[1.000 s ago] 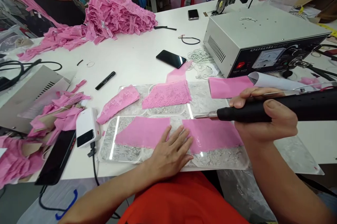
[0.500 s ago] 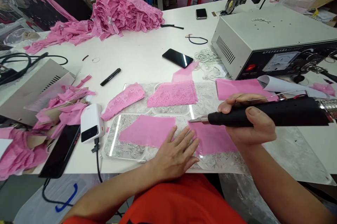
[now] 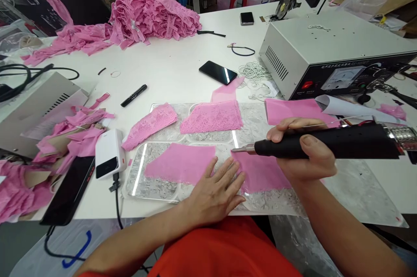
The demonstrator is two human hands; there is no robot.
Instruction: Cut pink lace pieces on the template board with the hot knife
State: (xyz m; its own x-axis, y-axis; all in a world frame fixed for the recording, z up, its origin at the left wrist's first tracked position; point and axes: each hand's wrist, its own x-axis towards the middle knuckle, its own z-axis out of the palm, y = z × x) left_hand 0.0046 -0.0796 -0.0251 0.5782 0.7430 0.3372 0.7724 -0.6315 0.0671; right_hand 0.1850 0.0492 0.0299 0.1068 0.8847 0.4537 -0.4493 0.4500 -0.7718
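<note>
My left hand lies flat with fingers apart, over the gap between two pink fabric pieces. Its fingertips touch the edges of the left fabric piece and the right fabric piece. Wrapped round a black ultrasonic handpiece is my right hand. The handpiece's narrow metal tip is at the upper left corner of the right piece; whether it presses on the cloth I cannot tell. Both pieces rest on a clear, marbled template board. Above them lie two pink lace pieces, one wide and one narrow.
A grey power unit with a meter stands at right. Beyond the board are a phone, a black marker and a pink garment heap. A white power bank sits at left. Another person stands at far left.
The view has shifted slightly, so the table things sit a little further left. Both hands and the handpiece's tip keep their places on the cloth.
</note>
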